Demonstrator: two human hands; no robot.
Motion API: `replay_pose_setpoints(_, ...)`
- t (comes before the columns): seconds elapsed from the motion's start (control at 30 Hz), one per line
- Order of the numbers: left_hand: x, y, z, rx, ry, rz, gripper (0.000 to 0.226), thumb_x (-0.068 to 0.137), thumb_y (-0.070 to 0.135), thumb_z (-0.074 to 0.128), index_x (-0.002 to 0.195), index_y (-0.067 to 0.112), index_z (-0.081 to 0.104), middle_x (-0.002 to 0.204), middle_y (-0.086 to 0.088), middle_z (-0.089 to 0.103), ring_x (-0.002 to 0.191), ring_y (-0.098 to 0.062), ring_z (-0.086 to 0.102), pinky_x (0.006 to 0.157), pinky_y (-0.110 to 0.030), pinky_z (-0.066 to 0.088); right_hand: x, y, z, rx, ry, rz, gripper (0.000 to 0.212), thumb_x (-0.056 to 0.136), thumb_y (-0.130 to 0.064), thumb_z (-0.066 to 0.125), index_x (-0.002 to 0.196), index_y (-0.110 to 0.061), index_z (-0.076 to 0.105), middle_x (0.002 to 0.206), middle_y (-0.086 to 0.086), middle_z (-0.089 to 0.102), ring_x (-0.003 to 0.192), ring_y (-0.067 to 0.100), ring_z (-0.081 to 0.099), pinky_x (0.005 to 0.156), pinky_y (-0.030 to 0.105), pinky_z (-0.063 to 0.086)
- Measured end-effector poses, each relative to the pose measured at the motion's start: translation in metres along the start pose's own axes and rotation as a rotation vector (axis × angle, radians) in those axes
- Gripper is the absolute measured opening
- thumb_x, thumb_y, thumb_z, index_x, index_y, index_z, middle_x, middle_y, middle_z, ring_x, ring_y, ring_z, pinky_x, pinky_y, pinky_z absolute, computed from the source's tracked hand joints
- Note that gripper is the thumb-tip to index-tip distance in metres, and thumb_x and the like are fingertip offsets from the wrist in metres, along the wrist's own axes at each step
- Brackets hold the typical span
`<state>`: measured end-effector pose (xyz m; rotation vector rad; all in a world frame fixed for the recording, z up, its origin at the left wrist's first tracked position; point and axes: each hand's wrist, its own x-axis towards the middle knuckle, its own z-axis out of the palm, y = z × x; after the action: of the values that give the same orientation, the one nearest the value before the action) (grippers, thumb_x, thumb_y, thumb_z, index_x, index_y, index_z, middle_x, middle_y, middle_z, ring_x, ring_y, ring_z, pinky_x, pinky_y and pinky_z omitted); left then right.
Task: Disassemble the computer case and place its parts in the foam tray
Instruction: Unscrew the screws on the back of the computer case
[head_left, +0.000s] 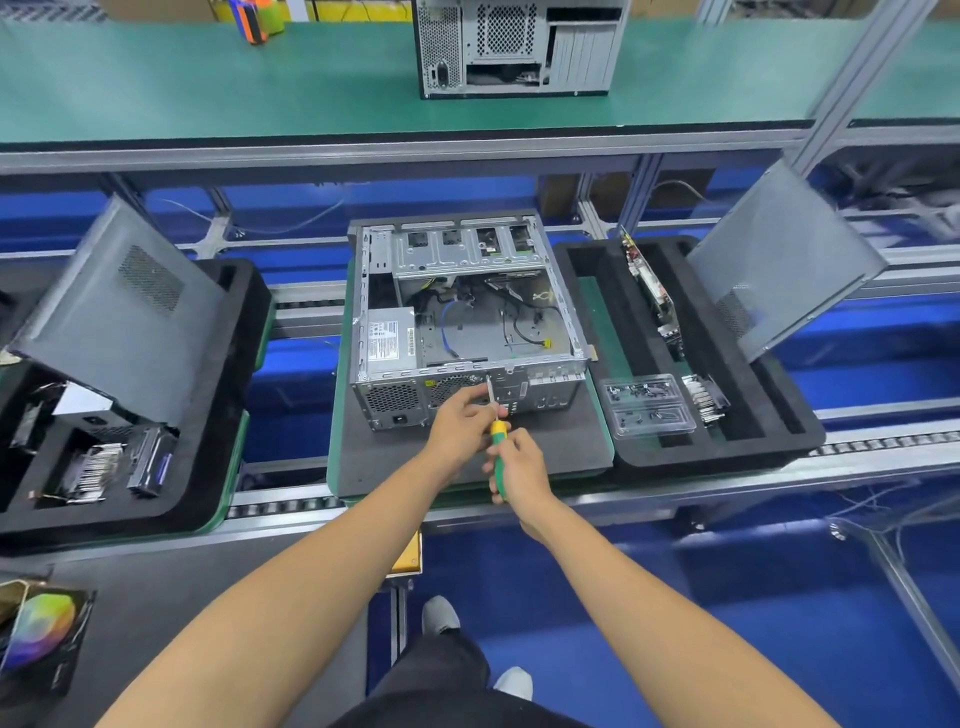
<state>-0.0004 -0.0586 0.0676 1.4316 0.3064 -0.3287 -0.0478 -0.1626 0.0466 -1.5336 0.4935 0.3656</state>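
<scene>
An open grey computer case (467, 317) lies on its side on a dark pad, its power supply (389, 340) and loose cables showing inside. My right hand (522, 470) grips the green and yellow handle of a screwdriver (497, 439). Its metal shaft points up at the case's rear panel. My left hand (460, 421) pinches that shaft near the tip. To the right sits a black foam tray (737, 447) holding a circuit board (652, 291), a clear box of screws (647, 408), a bundle of metal brackets (704, 397) and a leaning grey side panel (784, 260).
Another foam tray (208, 467) at the left holds a side panel (119, 312) and several parts. A second case (519, 47) stands on the green upper shelf (208, 88). The line's aluminium rail (675, 499) runs in front. A colourful box (41, 634) lies at the lower left.
</scene>
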Motion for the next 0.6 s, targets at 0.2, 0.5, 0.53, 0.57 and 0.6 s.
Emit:
replay_pose_setpoints(0.2,0.0018,-0.0002,0.0025,-0.005,0.028,0.014,0.038,0.1,0.007,0.061,0.137,0.014,0.053,0.102,-0.008,0.077,0.086,-0.019,0.075,0.067,-0.028,0.061,0.0015,-0.0024,-0.0044,-0.032,-0.011,-0.012,0.015,0.101,-0.017,0.045,0.086,-0.017,0.048,0.066,0.003,0.06,0.045,0.014,0.046,0.041,0.022,0.033)
replay_pose_setpoints(0.5,0.0067,-0.001,0.0021,-0.051,0.001,-0.03,0.041,0.101,0.003,0.058,0.14,0.011,0.051,0.1,-0.008,0.077,0.09,-0.024,0.077,0.069,-0.035,0.063,0.0062,-0.0012,-0.004,-0.07,0.034,-0.016,0.015,0.098,-0.019,0.042,0.085,-0.016,0.049,0.066,0.005,0.061,0.044,0.015,0.043,0.042,0.023,0.031)
replay_pose_setpoints(0.53,0.0076,-0.0013,0.0017,-0.058,-0.007,-0.034,0.041,0.101,0.003,0.058,0.14,0.01,0.051,0.1,-0.008,0.078,0.091,-0.024,0.077,0.07,-0.035,0.063,0.0063,-0.0014,-0.0036,-0.08,0.053,-0.024,0.016,0.098,-0.023,0.041,0.086,-0.017,0.049,0.065,0.005,0.062,0.045,0.017,0.044,0.044,0.024,0.032)
replay_pose_setpoints(0.57,0.0087,-0.0016,0.0015,-0.062,-0.014,-0.041,0.041,0.101,0.003,0.058,0.14,0.01,0.051,0.102,-0.008,0.078,0.093,-0.025,0.077,0.072,-0.036,0.064,0.0063,-0.0019,-0.003,-0.1,0.078,-0.027,0.018,0.097,-0.027,0.038,0.087,-0.019,0.05,0.065,0.004,0.063,0.047,0.018,0.046,0.046,0.026,0.033)
replay_pose_setpoints(0.6,0.0101,-0.0017,0.0018,-0.063,-0.02,-0.05,0.04,0.101,0.004,0.057,0.14,0.011,0.051,0.103,-0.008,0.078,0.094,-0.025,0.077,0.075,-0.037,0.064,0.0062,-0.0029,-0.0021,-0.131,0.106,-0.028,0.02,0.096,-0.031,0.035,0.088,-0.02,0.05,0.065,0.003,0.065,0.05,0.02,0.049,0.05,0.03,0.036)
